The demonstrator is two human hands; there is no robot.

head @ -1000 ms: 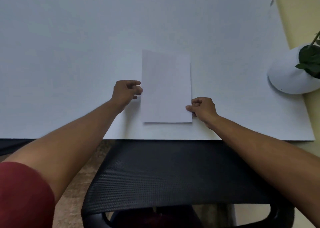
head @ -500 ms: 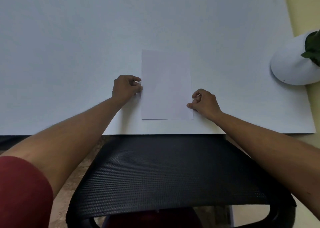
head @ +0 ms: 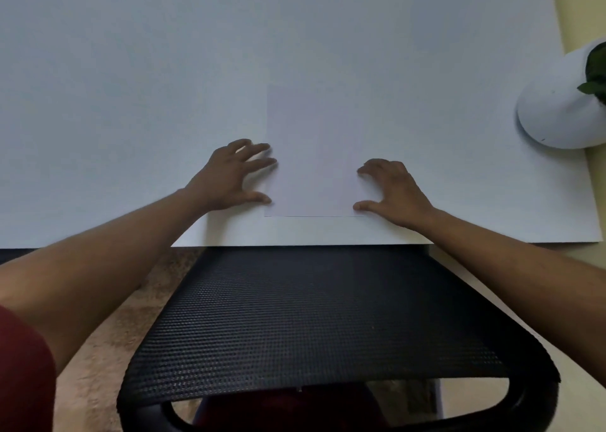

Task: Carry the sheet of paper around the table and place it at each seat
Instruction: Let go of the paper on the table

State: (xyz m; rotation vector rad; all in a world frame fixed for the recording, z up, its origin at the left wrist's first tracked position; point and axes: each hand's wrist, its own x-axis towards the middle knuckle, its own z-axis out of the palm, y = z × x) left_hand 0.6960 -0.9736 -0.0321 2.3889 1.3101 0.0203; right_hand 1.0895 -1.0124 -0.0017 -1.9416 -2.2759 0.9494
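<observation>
a sheet point(head: 313, 156) lies flat near the front edge of a white table point(head: 131, 87), the left hand point(head: 234, 175) and right hand point(head: 392, 187) spread at its side edges, fingertips touching it, above a black mesh chair point(head: 311, 316), a white pot point(head: 557, 103) far right.

Both spread hands point(head: 234, 175) point(head: 392, 187) flank flat paper point(head: 313, 156).

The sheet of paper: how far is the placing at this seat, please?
Done: the sheet of paper lies flat on the table, in front of the black chair. In hand: the left hand and right hand are open, fingertips at its side edges. Left: other seats are out of view, so unknown.
</observation>
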